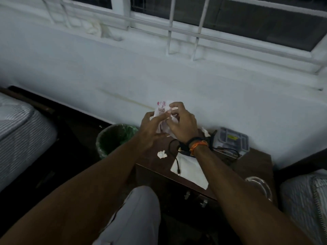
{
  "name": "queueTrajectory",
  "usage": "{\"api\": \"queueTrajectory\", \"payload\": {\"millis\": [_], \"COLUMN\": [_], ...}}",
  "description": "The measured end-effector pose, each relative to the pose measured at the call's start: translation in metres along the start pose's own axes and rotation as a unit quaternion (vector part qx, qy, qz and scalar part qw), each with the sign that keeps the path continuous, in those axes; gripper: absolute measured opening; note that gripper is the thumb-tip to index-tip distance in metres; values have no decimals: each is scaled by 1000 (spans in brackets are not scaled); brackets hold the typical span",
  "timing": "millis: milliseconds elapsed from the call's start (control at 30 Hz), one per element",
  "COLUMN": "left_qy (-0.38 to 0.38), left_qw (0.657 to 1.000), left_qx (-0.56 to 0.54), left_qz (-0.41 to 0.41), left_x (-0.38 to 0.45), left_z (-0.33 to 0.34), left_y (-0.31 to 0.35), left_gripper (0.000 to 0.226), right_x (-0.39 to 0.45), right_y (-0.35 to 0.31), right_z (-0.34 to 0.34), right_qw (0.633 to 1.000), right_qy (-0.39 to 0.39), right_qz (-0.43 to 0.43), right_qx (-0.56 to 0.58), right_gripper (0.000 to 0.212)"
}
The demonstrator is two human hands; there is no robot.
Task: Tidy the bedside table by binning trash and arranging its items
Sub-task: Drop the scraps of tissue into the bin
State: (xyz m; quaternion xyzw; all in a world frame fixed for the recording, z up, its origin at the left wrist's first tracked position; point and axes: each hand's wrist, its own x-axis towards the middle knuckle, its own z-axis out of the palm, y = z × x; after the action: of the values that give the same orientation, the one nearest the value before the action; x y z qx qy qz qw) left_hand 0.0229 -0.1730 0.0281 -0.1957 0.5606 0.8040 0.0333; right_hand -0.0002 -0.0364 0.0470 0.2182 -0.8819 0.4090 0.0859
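A: Over on the left, lined with green plastic, standing on the floor just beside the table: bin [113, 138], mouth open and unobstructed.

B: Then the left hand [150, 128], fingers curled under a crumpled wrapper [163, 110], pinching its lower edge.

A: Pale paper, creased, with pink and red print showing at the top. Held up above the far left corner of the bedside table [247, 167], near the bin's rim.

B: Right hand [180, 121] closed on the same wrapper from the other side, fingertips pressing it inward. Looks like scrunching trash before binning it.

A: Next, probably: finishing the ball, then carrying it left and down over the bin before letting go.

B: Left lying on the table: a small white wad [161, 154], a flat napkin [191, 169], a black cable [174, 156].
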Motion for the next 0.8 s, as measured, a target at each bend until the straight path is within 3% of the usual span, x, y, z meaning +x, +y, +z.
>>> {"api": "queueTrajectory", "payload": {"millis": [133,333,400,533,667,800], "left_qy": [62,173,202,216,223,243], "left_qw": [998,983,978,974,966,955], "left_qx": [19,-1,10,9,67,103], "left_qz": [-16,-60,-52,-68,-114,-136], "left_x": [8,10,15,33,54,74], "left_z": [-55,-126,-147,-190,-219,-234], "left_y": [0,-14,-24,-43,-57,-65], "left_gripper": [82,38,47,54,34,42], "right_x": [7,8,6,17,29,40], "right_y": [-18,-35,-34,-19,2,12], "right_z": [45,128,154,206,252,279], "right_qw": [997,986,984,974,959,952], "right_qy": [-68,-167,-177,-213,-261,-279], "right_qz": [11,10,2,-24,-32,-35], "right_qx": [46,-1,-18,-70,-105,-122], "right_gripper": [47,30,29,19,16,17]}}
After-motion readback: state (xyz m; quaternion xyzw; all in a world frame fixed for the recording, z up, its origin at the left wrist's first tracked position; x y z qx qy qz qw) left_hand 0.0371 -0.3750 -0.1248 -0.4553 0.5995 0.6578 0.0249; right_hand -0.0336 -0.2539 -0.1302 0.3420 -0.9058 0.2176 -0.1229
